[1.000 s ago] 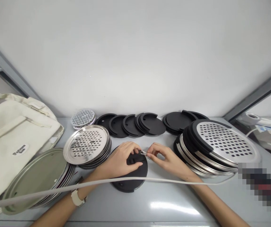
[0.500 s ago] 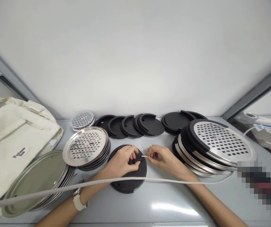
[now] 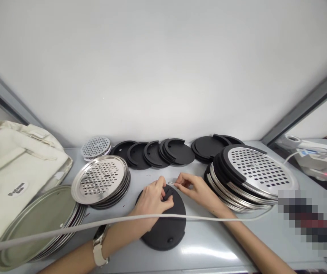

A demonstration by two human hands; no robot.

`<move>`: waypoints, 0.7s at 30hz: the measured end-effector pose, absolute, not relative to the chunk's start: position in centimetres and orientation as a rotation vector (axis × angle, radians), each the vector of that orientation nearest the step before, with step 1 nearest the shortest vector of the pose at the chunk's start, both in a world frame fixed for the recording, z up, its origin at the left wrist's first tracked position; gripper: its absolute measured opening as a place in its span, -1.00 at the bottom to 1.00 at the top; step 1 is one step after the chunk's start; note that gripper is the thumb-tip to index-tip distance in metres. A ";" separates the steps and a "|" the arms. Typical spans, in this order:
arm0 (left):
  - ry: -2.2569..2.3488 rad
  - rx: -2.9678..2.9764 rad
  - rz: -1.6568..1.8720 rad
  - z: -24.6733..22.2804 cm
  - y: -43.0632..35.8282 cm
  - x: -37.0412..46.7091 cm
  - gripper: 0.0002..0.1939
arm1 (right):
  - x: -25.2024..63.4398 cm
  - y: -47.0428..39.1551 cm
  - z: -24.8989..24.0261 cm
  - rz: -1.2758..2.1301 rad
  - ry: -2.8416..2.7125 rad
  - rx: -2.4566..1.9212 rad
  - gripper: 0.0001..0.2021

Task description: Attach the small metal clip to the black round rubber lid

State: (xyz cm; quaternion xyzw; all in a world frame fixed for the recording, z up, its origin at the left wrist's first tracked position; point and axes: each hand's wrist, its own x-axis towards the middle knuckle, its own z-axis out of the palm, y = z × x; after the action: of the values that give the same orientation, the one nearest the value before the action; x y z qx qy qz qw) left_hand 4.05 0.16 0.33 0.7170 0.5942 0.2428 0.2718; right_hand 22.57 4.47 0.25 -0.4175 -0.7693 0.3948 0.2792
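Note:
A round black disc [image 3: 163, 234] lies on the grey table in front of me, its near edge notched and a small round stud near that edge. My left hand [image 3: 151, 201] is closed on its upper part, thumb and fingers pinching a small black piece there. Just right of it, my right hand [image 3: 195, 189] pinches a tiny thin metal piece with a bent, hook-like end [image 3: 171, 183]. That end points toward the disc and seems apart from it. The fingers hide part of both small pieces.
Along the wall lie several black discs [image 3: 180, 152]. Perforated metal plates are stacked on the left [image 3: 103, 179] and right [image 3: 262, 167]. Olive-green plates [image 3: 38, 220] sit beside a cream bag [image 3: 23, 163]. A pale cable [image 3: 209, 218] crosses the view over my forearms.
The disc has shifted right and nearer, turning so its stud is lower right. My left hand moved with it. The metal piece in my right hand has drawn away from the black piece.

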 end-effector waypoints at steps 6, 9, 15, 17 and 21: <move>1.396 1.926 0.815 -0.5 1.1 3.6 -0.87 | 22.7 4.6 0.4 1.020 -1.963 -1.086 -0.89; 1.358 1.993 0.871 -0.6 1.8 3.1 -0.92 | 22.6 4.6 0.5 1.017 -1.946 -1.089 -0.90; 1.235 2.069 0.844 -0.4 2.1 2.7 -0.81 | 22.4 4.5 0.7 1.089 -2.002 -1.040 -0.89; 1.219 2.100 0.840 -0.3 1.9 2.8 -0.80 | 22.4 4.4 0.8 1.096 -2.015 -1.020 -0.91; 1.227 2.256 0.776 -0.2 1.1 2.7 -0.83 | 22.6 4.4 0.6 1.108 -2.027 -1.045 -0.88</move>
State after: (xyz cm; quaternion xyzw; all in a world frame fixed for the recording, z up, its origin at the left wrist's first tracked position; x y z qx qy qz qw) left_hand 2.70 1.06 -0.15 0.8189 0.4454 0.2817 0.2272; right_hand 22.58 4.40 0.62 -0.3933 -0.7630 0.4170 0.2987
